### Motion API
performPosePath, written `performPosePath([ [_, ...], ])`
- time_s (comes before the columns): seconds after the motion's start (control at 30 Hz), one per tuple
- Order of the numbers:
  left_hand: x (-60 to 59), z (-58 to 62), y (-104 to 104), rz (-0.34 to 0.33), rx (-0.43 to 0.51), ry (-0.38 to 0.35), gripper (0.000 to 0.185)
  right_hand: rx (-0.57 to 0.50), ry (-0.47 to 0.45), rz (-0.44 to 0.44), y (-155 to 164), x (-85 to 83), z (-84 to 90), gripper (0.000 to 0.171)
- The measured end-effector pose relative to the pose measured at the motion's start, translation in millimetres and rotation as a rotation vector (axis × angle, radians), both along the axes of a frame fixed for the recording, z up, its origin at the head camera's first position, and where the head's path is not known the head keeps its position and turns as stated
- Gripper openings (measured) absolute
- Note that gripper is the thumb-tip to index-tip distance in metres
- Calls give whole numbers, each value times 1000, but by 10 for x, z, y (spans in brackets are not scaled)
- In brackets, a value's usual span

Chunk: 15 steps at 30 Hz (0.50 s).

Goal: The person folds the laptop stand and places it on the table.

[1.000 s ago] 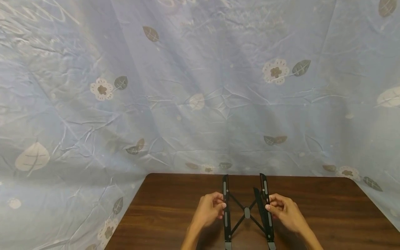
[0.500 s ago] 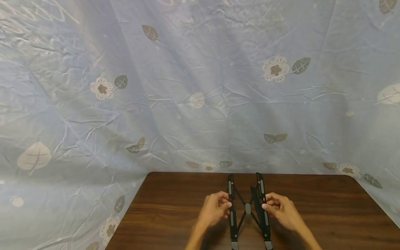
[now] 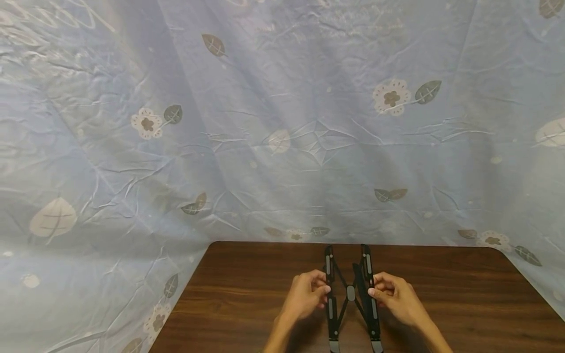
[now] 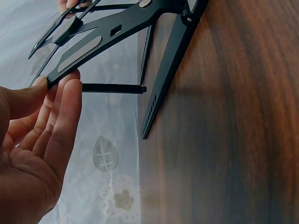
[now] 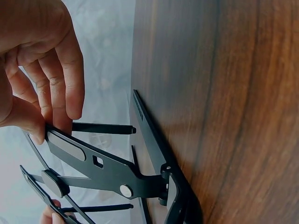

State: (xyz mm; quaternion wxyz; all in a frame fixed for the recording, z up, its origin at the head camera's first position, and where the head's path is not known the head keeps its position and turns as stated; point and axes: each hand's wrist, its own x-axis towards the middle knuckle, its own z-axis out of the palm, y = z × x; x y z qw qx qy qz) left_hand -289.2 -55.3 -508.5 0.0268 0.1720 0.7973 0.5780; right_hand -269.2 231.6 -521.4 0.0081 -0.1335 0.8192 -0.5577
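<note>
a black folding stand (image 3: 350, 294) sits on the dark wood counter (image 3: 459, 304) before a flowered blue sheet (image 3: 273, 122). left hand (image 3: 304, 296) pinches the left rail between thumb and near-straight fingers (image 4: 65, 107); right hand (image 3: 395, 296), fingers (image 5: 70, 88) curled, pinches the right rail.

Black folding stand (image 3: 350, 294), half-collapsed, stands on the wooden table (image 3: 441, 304).

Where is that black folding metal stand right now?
In the head view the black folding metal stand sits on the dark wooden table, low and centre, between the left hand and right hand, whose fingers pinch its two side rails.
</note>
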Motion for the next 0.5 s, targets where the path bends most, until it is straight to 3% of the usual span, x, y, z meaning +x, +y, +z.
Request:
performPosePath([
  [0.5, 43, -17, 73, -7, -23, 30, 22, 18, -9, -11, -87, 22, -5, 27],
])
